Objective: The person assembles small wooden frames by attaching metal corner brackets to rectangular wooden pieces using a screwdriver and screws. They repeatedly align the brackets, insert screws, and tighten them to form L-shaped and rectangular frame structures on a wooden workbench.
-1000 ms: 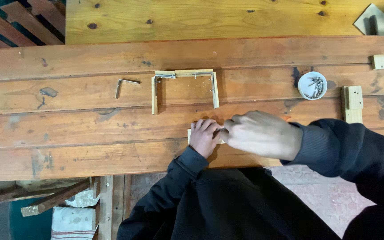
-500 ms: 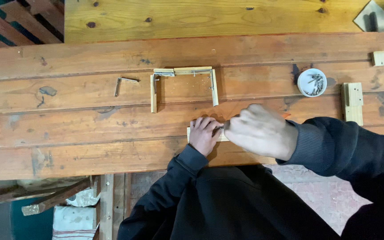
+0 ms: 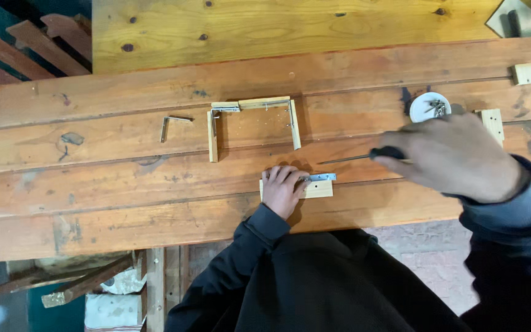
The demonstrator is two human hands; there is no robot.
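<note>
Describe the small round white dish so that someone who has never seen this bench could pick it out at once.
Start from the long reddish plank table and follow it to its right end. There, just beyond the knuckles of the right hand holding a screwdriver, sits the white dish with small metal screws in it. It is the only round thing there; its neighbours are squared pale wood blocks.

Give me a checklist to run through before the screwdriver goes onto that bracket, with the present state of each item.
1. Left hand pins the small wood block to the workbench: ok.
2. Metal bracket lies along the block's top edge: ok.
3. Right hand grips the screwdriver: ok.
4. Screwdriver tip on the bracket: not ok, it hangs above and to the right.
5. Screw seated in the bracket hole: cannot tell.
6. White dish of screws is near the right hand: ok.
</note>
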